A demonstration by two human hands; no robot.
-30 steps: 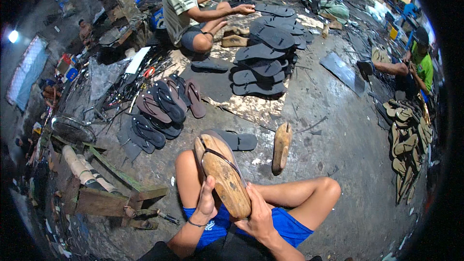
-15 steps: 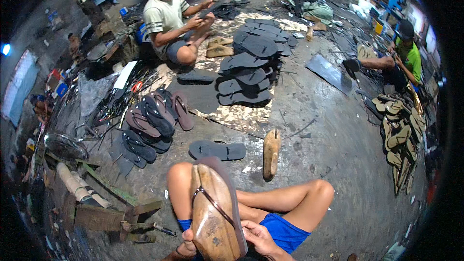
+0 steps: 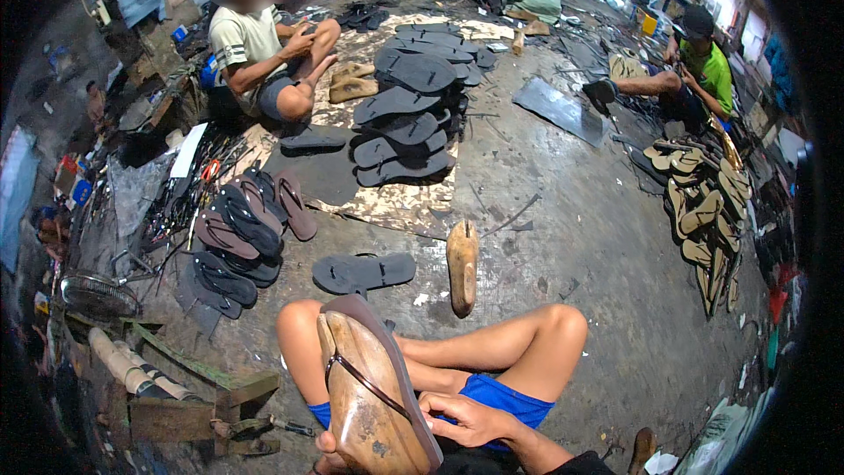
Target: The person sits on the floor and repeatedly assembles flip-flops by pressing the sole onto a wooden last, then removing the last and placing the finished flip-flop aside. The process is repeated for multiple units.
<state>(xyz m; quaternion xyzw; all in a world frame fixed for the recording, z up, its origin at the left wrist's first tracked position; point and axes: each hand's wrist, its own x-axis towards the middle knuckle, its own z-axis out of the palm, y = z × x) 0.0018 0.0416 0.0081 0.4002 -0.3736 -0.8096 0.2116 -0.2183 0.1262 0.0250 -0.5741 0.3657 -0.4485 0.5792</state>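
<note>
Over my crossed legs is a wooden shoe last [image 3: 376, 413] with a brown flip-flop sole [image 3: 422, 427] against its underside. A thin dark, shiny strap [image 3: 365, 378] crosses the last from the toe slot to the sole's right edge. My left hand [image 3: 329, 452] grips the last low on its left side, its fingers partly hidden behind the wood. My right hand [image 3: 470, 420] has bent fingers pressed at the sole's right edge, beside the strap's end. Exactly what those fingertips pinch is hard to see.
Ahead lie a second wooden last [image 3: 462, 268] and a dark flip-flop [image 3: 364, 274]. Finished flip-flops [image 3: 242, 220] lie left; stacked black soles [image 3: 409, 114] stand farther off. Tan sandals [image 3: 703, 211] are heaped right. Two people sit working beyond. A wooden stand [image 3: 176, 418] is near left.
The view has turned right, so the scene sits farther left. My right hand has shifted slightly up along the sole's edge, nearer the strap end. The far-left person's hands have lowered.
</note>
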